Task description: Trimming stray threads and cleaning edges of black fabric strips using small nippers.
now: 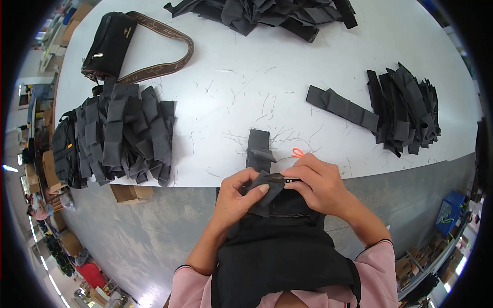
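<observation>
At the table's near edge, my left hand pinches a dark grey fabric strip between thumb and fingers. The strip's far end lies flat on the table, and its near end is folded up in my grip. My right hand is closed around small thread snips, whose blades point left and meet the fabric beside my left thumb. Whether the blades are apart is too small to tell. An orange cord loop sticks out above my right hand. Loose thread ends lie around the strip's far end.
Piles of similar strips lie on the white table: a left pile, a right pile and a far pile. A black handbag with a patterned strap stands at the far left. Below the table sits a cardboard box.
</observation>
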